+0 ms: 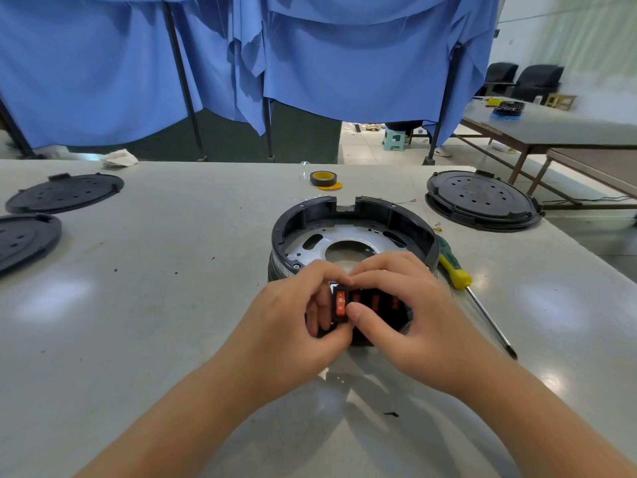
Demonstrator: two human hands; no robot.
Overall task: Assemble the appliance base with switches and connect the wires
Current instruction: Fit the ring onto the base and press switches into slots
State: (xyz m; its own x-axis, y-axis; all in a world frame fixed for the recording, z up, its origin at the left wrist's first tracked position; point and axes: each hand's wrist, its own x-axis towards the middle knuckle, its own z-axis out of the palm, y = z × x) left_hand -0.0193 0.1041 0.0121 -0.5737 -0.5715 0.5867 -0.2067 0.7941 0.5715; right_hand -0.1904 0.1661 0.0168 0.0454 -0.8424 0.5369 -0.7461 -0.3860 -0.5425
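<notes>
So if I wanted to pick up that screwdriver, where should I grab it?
Grab the screwdriver by its fat green and yellow handle, probably coming from the right side, where the table is open. The black ring sits close on its left, and the thin metal shaft pointing toward you is harder to pinch.

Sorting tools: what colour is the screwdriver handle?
Yellow and green, on the screwdriver in the head view.

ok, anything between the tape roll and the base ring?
Head view: nothing. Only bare table lies between the tape roll and the base ring.
</notes>
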